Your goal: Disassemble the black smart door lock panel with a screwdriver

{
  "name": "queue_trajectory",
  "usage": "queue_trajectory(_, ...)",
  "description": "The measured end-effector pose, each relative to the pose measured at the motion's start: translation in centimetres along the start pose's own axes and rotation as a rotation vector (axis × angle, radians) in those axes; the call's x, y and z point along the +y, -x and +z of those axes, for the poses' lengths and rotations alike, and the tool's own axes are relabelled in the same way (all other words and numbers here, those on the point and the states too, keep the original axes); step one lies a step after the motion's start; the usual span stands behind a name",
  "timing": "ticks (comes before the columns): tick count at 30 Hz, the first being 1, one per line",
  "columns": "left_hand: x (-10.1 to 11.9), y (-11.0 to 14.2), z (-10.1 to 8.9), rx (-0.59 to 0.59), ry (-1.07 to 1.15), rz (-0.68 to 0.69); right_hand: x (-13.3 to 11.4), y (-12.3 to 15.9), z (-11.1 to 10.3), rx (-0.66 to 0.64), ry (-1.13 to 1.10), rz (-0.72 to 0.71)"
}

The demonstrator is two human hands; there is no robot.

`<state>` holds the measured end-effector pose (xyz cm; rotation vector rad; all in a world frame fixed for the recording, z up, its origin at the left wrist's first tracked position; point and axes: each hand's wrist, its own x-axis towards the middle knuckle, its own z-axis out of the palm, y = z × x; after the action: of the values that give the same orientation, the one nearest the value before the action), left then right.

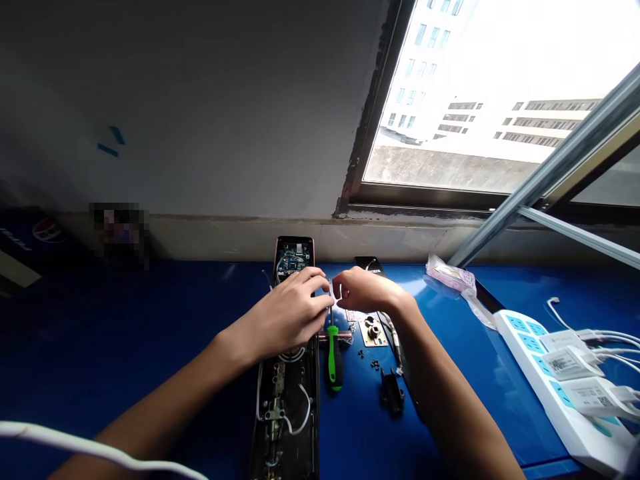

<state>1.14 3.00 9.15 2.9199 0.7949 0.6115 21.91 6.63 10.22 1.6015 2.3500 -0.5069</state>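
Fine work by the open case (314, 393) seems underway; left hand (299, 308) and right hand (364, 291) curl fingers near the screwdriver (333, 363), grip unclear; steadiness likely needed next

One screwdriver (334, 363), one power strip (543, 381), three chargers (570, 363)

Showing a bare left forearm (175, 397) and a bare right forearm (450, 383), exposed down to the lower edge of view. Narrowing smoothly toward the hands. Ending in a bare left hand (293, 312) with slender fingers (318, 305) and a bare right hand (367, 291). Catching a bright highlight near the right wrist (404, 307).
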Motion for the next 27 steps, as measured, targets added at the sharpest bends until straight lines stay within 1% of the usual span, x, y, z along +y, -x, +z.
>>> queue_trajectory(4,-0.8,0.5,-2.3,-0.003,0.017,-0.086,-0.9,0.9,-0.5,0.17,-0.042,0.003)
queue_trajectory(6,-1.5,1.0,-3.3,-0.015,0.017,-0.147,-1.1,1.1,-0.5,0.211,-0.059,0.009)
queue_trajectory(8,-2.1,1.5,-3.9,-0.028,0.011,-0.213,-1.2,1.0,-0.3,0.215,-0.069,0.015)
queue_trajectory(12,-3.1,2.3,-4.6,-0.074,-0.029,-0.335,-1.2,0.4,0.3,0.161,-0.082,0.037)
queue_trajectory(15,-3.3,2.5,-4.8,-0.13,-0.043,-0.398,-1.3,-0.3,0.7,0.12,-0.116,0.056)
queue_trajectory(17,-3.3,2.4,-4.9,-0.147,-0.049,-0.409,-1.3,-0.7,1.0,0.079,-0.142,0.078)
queue_trajectory(23,-2.8,2.0,-5.0,-0.16,-0.075,-0.432,-1.4,-2.1,2.4,-0.105,-0.265,0.129)
queue_trajectory(25,-2.7,1.9,-5.0,-0.148,-0.076,-0.42,-1.5,-2.5,2.8,-0.13,-0.33,0.121)
queue_trajectory(27,-2.5,1.8,-5.0,-0.134,-0.077,-0.407,-1.5,-2.6,2.8,-0.122,-0.397,0.102)
